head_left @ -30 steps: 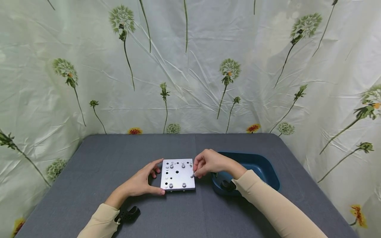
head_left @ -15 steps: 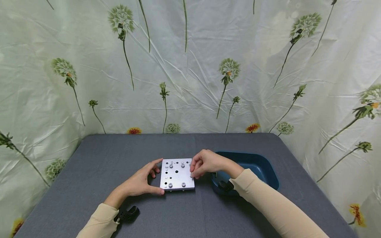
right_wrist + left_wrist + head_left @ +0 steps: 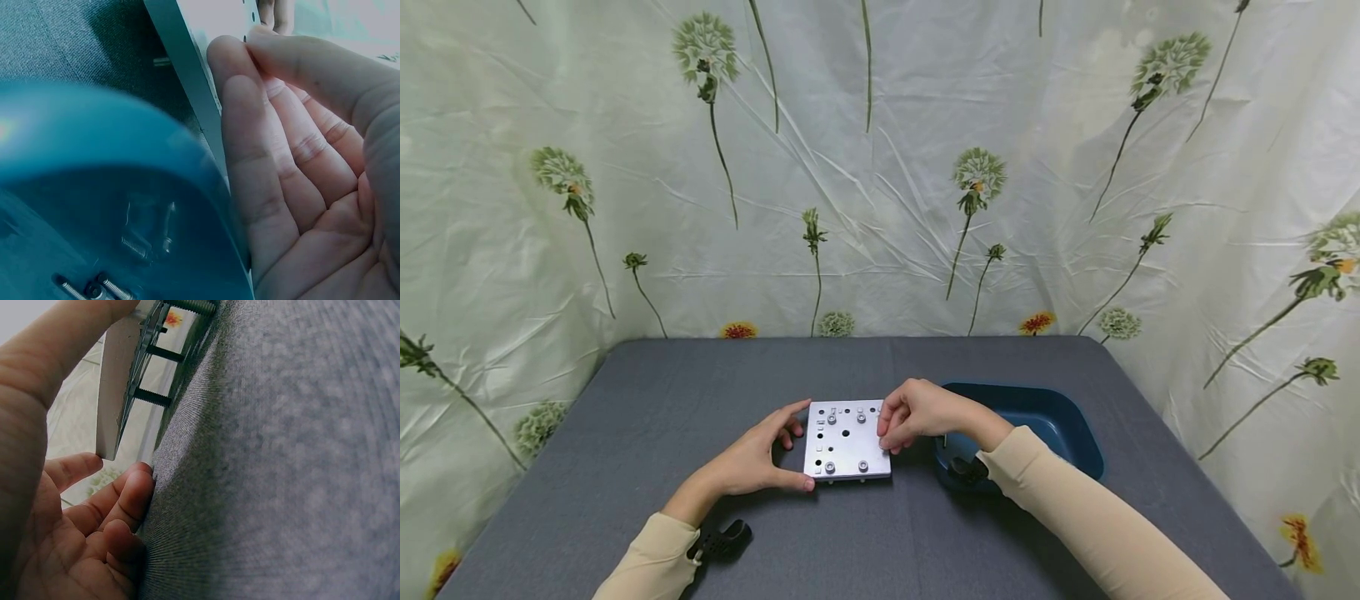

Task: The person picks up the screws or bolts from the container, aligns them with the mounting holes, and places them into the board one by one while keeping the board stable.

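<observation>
A silver metal plate (image 3: 847,451) with several holes and bolts lies on the table in the head view. My left hand (image 3: 752,457) holds its left side between the thumb at the near corner and the index finger at the far corner. The left wrist view shows threaded bolt shanks (image 3: 153,397) poking out under the plate. At the plate's right edge my right hand (image 3: 917,414) pinches a small metal screw with thumb and index finger. The fingertips (image 3: 232,59) hide most of that screw in the right wrist view.
A dark blue tray (image 3: 1078,433) stands just right of the plate, under my right wrist. Loose screws (image 3: 115,287) lie in it. The grey cloth-covered table (image 3: 760,371) reaches back to a flower-printed curtain (image 3: 880,208).
My right hand has shifted slightly left onto the plate's right edge. The small screw, slanting out from the fingertips earlier, is now mostly hidden beneath them. My left hand stays put.
</observation>
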The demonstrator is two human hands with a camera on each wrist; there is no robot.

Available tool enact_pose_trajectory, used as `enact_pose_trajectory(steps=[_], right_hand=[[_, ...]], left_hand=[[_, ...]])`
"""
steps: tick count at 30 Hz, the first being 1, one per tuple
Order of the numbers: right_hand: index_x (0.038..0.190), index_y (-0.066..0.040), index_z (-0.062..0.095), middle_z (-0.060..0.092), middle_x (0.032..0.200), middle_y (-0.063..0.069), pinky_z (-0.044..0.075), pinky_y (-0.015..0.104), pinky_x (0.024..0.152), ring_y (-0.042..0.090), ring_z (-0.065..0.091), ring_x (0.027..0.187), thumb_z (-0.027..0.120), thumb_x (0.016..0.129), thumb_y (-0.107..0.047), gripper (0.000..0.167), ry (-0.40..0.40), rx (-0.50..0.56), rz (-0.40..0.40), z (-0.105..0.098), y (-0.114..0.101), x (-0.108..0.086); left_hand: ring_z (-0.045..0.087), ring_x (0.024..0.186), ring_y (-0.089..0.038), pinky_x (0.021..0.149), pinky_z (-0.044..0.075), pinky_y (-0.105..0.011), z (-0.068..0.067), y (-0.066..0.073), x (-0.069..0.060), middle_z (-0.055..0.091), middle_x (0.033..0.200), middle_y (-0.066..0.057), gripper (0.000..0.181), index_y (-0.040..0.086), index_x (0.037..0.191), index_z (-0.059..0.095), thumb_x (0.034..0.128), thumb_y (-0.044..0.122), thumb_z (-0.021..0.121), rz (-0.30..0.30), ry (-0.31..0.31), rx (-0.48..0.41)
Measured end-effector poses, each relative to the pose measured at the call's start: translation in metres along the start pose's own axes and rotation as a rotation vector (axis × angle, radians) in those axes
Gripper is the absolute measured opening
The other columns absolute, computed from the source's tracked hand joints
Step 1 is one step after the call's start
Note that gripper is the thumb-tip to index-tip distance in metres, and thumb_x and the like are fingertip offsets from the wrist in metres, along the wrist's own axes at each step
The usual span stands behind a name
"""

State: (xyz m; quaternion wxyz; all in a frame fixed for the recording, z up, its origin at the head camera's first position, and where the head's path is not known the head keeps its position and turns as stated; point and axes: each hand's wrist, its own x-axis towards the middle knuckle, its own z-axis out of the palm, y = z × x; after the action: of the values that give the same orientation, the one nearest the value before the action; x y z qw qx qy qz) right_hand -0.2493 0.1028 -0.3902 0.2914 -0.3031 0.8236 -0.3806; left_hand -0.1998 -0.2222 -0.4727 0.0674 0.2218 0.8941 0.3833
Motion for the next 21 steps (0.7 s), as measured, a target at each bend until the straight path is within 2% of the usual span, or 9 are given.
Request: enact_pose_trajectory(steps=[8, 11, 14, 17, 21], right_hand=[[0.099, -0.006, 0.078, 0.081, 0.082, 0.009, 0.065, 0.041, 0.078, 0.035, 0.079, 0.086, 0.082, 0.095, -0.010, 0.007, -0.007, 0.023, -0.002, -0.0007, 0.0016, -0.0007], [0.099, -0.006, 0.078, 0.081, 0.083, 0.010, 0.065, 0.045, 0.080, 0.036, 0.079, 0.086, 0.082, 0.095, -0.010, 0.007, -0.005, 0.030, -0.004, -0.0012, 0.0014, -0.0011], [0.099, -0.005, 0.078, 0.081, 0.083, 0.011, 0.064, 0.049, 0.081, 0.033, 0.079, 0.084, 0.082, 0.095, -0.009, 0.007, -0.004, 0.035, -0.010, -0.0021, 0.0009, -0.0015], [0.099, -0.005, 0.079, 0.081, 0.084, 0.010, 0.065, 0.048, 0.082, 0.028, 0.080, 0.083, 0.081, 0.095, -0.008, 0.006, -0.006, 0.037, -0.014, -0.0030, 0.0011, -0.0019], [0.099, -0.006, 0.079, 0.081, 0.085, 0.008, 0.065, 0.049, 0.082, 0.031, 0.080, 0.084, 0.080, 0.095, -0.006, 0.004, 0.004, 0.043, -0.023, -0.0047, 0.0018, -0.0033]], left_hand=[[0.054, 0.106, -0.013, 0.092, 0.045, -0.033, -0.0005, 0.0002, -0.0010, 0.059, 0.128, -0.005, 0.120, 0.009, 0.167, 0.034, 0.0737, 0.047, 0.099, -0.006, -0.007, -0.004], [0.054, 0.106, -0.014, 0.092, 0.045, -0.034, -0.0012, 0.0015, -0.0007, 0.059, 0.127, -0.005, 0.119, 0.008, 0.167, 0.034, 0.0738, 0.045, 0.100, -0.002, -0.005, -0.012], [0.053, 0.106, -0.015, 0.091, 0.045, -0.033, -0.0020, 0.0023, -0.0004, 0.059, 0.127, -0.006, 0.119, 0.008, 0.167, 0.034, 0.0740, 0.045, 0.100, 0.009, -0.005, -0.011], [0.053, 0.106, -0.015, 0.091, 0.044, -0.033, -0.0021, 0.0023, -0.0002, 0.059, 0.127, -0.005, 0.119, 0.008, 0.166, 0.034, 0.0739, 0.045, 0.100, 0.012, -0.004, -0.009], [0.053, 0.106, -0.014, 0.092, 0.045, -0.033, -0.0020, 0.0021, -0.0006, 0.059, 0.127, -0.005, 0.119, 0.009, 0.166, 0.034, 0.0740, 0.045, 0.100, 0.010, -0.005, -0.006]])
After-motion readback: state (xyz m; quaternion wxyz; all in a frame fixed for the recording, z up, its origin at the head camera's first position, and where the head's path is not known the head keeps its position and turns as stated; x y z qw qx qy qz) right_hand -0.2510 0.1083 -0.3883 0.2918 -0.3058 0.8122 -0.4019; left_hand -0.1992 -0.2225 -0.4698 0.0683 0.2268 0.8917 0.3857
